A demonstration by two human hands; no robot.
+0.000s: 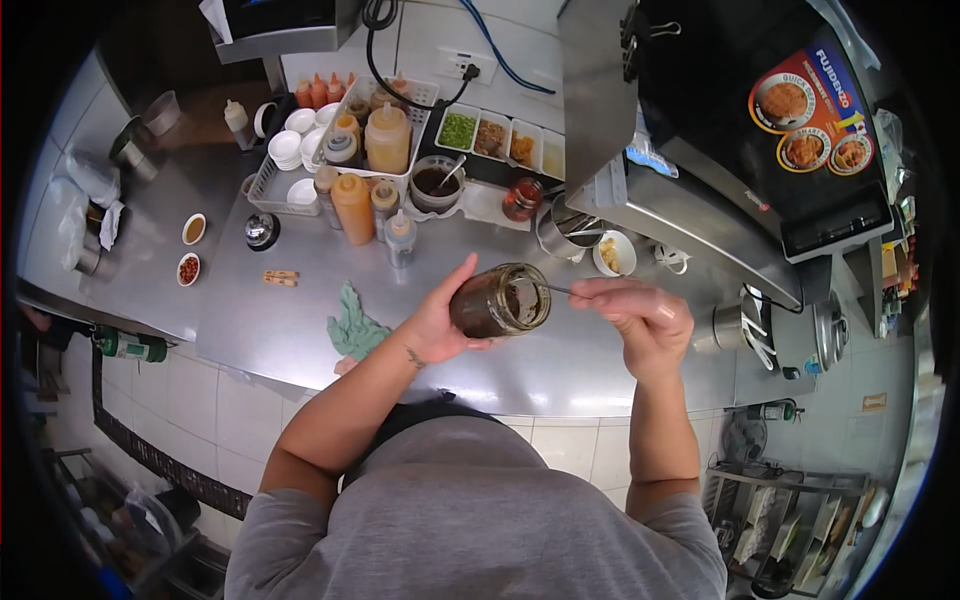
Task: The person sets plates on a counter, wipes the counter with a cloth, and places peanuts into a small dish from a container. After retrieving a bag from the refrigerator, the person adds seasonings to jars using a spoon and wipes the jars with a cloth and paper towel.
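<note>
My left hand point(432, 325) is wrapped around a glass jar point(482, 308) with dark contents, held tilted above the steel counter, its open mouth turned toward the right. Between the fingers of my right hand point(648, 322) is the thin metal handle of a spoon point(556, 289). Its far end reaches into the jar's mouth, and the tip is hard to make out. On the counter left of the jar lies a crumpled green cloth point(353, 324), close to my left forearm. A white bowl point(613, 254) with pale yellow pieces stands just beyond my right hand.
Behind the jar stand squeeze bottles point(353, 208), a tub of dark sauce point(436, 185) and a small red jar point(522, 199). A metal pot point(566, 228) is next to the white bowl. A bell point(262, 231) and two sauce dishes point(194, 229) are at left. A black-fronted appliance point(720, 130) rises at right.
</note>
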